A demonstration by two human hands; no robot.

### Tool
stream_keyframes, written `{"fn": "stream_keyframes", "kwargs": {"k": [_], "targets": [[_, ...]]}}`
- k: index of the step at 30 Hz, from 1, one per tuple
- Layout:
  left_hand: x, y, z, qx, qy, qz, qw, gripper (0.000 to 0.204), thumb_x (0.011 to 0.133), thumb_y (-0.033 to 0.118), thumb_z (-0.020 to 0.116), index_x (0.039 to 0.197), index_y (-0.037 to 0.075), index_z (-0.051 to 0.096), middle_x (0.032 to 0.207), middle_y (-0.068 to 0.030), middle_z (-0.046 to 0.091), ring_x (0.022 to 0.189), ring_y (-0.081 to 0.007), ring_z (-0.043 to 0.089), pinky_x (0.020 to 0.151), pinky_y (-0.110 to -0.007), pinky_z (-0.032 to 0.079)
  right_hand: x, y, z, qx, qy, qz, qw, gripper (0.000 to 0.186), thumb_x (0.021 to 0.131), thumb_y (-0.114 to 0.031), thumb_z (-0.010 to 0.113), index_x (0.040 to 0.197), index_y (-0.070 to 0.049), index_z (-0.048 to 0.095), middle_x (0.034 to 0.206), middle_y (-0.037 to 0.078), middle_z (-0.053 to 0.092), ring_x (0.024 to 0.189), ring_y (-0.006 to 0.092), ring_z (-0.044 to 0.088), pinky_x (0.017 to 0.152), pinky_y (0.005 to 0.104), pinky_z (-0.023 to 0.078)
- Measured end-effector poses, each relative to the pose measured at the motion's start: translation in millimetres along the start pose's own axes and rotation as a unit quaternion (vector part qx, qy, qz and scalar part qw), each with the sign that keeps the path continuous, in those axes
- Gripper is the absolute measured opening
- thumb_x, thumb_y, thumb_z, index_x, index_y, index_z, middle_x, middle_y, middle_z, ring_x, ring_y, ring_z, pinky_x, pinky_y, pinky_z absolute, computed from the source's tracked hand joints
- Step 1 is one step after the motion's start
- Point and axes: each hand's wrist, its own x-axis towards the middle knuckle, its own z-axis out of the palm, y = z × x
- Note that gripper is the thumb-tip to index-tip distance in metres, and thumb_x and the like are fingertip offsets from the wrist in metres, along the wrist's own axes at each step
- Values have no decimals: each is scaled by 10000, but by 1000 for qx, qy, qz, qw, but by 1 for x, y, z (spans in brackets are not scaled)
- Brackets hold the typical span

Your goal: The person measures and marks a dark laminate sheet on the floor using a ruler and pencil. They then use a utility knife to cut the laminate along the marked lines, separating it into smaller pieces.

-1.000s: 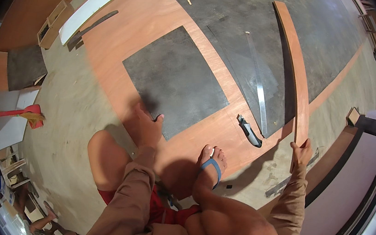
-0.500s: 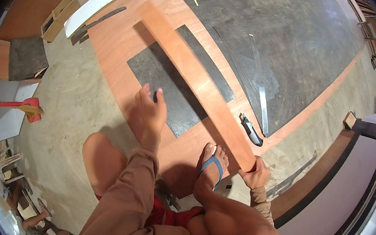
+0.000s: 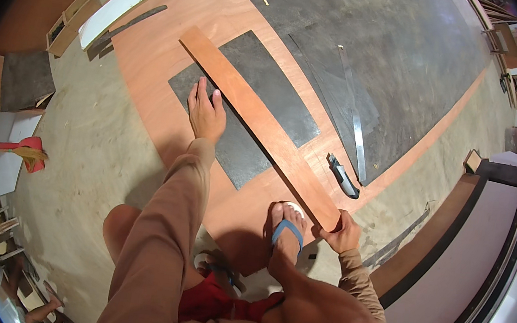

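Observation:
A long reddish-brown wooden strip (image 3: 256,123) lies slantwise across a dark grey rectangular sheet (image 3: 234,152), with the sheet showing on both sides. My right hand (image 3: 342,232) grips the strip's near right end, fingers and thumb around it. My left hand (image 3: 207,116) is over the sheet, its fingers stretched out beside the strip's left edge; whether the thumb touches the strip I cannot tell. To the right of the strip are a utility knife (image 3: 342,176) and a steel ruler (image 3: 355,118). Both the strip and the sheet rest on a plywood board (image 3: 147,75).
A large dark sheet (image 3: 399,50) covers the board's far right. My sandalled foot (image 3: 289,232) is on the board near the strip. A long framed panel (image 3: 453,247) stands at the right. A red-handled brush (image 3: 24,151) and a wooden box (image 3: 73,20) are at the left.
The wooden strip has come down from a raised tilt to lie across the dark sheet. My left hand has moved forward to the strip's left edge. The right hand still holds its end.

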Motion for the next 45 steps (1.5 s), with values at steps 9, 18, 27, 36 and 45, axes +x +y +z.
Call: {"fn": "stream_keyframes", "kwargs": {"k": [9,18,27,36,45], "targets": [[2,2,5,74,20,-9,997,665,1059,300,556,1576,-67,357,1528,-257,520,1485,-403,366,1216,-515,303,-6,-4,7,24,6,-38,999,745,754,-405,911,1342,-51,620,1175,207,627,1028,358,638,891,464,526],[50,-27,24,100,118,7,988,406,1038,263,596,1298,-50,590,1202,-230,633,1151,-412,543,996,-530,432,52,-53,21,6,37,-41,998,841,755,-486,895,1370,-4,583,1249,213,560,1152,399,529,1009,511,419],[58,-20,14,163,68,-12,984,549,993,407,660,1358,2,598,1255,-220,544,1185,-403,500,1037,-522,413,130,-101,79,1,-39,-41,998,998,723,-488,896,1534,-69,494,1309,154,544,1147,358,513,972,519,383],[67,-3,6,126,0,-104,987,670,784,417,816,1246,-7,581,1253,-223,461,1186,-431,443,1027,-580,389,129,-94,93,23,-69,-26,997,801,685,-244,868,1415,-83,581,1216,149,610,1074,359,555,924,509,411],[69,-4,8,108,-12,-104,989,666,745,321,849,1229,-7,527,1267,-231,454,1182,-422,444,1028,-581,371,138,-98,88,41,-78,-49,995,817,651,-231,856,1392,-43,569,1261,176,621,1081,372,565,948,523,409]]}}
